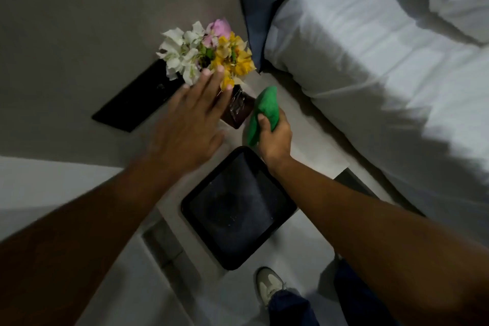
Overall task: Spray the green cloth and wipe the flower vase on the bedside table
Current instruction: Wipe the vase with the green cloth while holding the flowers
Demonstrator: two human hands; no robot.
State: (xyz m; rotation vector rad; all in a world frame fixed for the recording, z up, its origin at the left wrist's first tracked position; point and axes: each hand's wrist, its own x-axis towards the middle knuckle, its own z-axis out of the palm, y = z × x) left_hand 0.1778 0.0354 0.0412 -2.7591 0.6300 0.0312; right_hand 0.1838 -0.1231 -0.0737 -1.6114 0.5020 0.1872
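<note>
Reaching over the dark glass flower vase (238, 110) at the bench's far edge, the left hand (190, 124) is open. The right hand (275, 137) squeezes the soft green cloth (264, 111). The vase looks breakable; hold its body.

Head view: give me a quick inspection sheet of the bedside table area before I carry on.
Surface: pale table, dimly lit.
Job's things: dark vase with flowers, upright; green cloth beside the vase, contact unclear. No spray bottle seen.
Clutter: black tray, empty; flat black panel left of the vase.
Hands: left hand open, fingers at the flowers; right hand gripping the cloth.
Cables: nothing seen.
Surroundings: bed with white linen on the right; grey wall behind; shoe on the floor.
</note>
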